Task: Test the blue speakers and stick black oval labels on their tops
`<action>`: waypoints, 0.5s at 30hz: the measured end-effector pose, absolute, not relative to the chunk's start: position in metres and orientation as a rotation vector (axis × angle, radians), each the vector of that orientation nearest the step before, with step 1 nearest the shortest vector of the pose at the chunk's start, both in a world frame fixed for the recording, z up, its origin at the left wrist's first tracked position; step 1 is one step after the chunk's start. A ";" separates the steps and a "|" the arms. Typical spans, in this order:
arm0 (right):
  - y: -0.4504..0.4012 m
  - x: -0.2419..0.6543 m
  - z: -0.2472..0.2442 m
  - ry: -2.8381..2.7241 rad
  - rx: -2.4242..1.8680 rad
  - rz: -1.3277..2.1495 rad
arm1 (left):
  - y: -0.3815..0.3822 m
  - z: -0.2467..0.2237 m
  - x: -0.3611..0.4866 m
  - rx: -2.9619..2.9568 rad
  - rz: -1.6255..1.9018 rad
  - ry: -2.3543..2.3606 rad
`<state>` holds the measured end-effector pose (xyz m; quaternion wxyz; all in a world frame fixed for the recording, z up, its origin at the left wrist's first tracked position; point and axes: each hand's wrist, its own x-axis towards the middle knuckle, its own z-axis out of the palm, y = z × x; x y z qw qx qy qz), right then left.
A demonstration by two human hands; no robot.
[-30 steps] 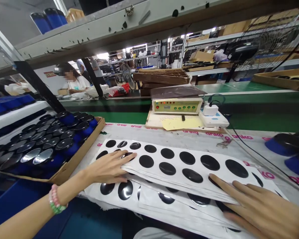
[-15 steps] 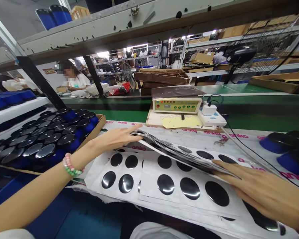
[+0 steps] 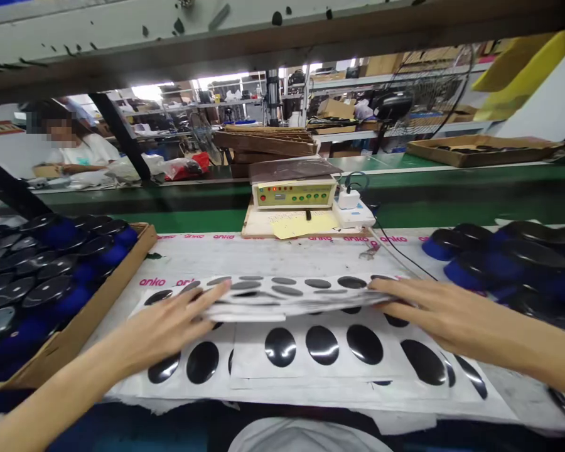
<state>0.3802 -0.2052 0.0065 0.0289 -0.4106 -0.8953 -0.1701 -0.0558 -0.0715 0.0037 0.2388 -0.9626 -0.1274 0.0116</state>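
A stack of white sheets with black discs [image 3: 282, 300] is held raised and nearly level between both hands. My left hand [image 3: 174, 323] grips its left end, fingers on top. My right hand [image 3: 419, 304] pinches the right end. Beneath lie more white sheets with glossy black discs [image 3: 301, 370], spread over the white table covering. The stack hides part of those sheets.
A carton of blue-and-black cups [image 3: 122, 270] stands at the left, and more such cups [image 3: 480, 267] are at the right. Behind the sheets sit a control box [image 3: 294, 193] and power strip [image 3: 358, 216] with cables. A shelf crosses overhead; a person sits far left.
The view has turned right. The held stack has gone from slanting down to the right to nearly level, with my left hand lower. Both hands still hold it.
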 end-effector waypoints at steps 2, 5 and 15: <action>-0.226 0.374 -0.009 -2.745 -1.242 -0.545 | -0.094 -0.013 -0.063 -2.675 -0.013 -0.441; -0.258 0.369 -0.042 -2.758 -1.283 -0.456 | -0.125 -0.045 -0.070 -2.788 -0.100 -0.597; -0.264 0.373 -0.063 -2.780 -1.396 -0.145 | -0.088 -0.069 -0.072 -2.791 -0.266 -0.405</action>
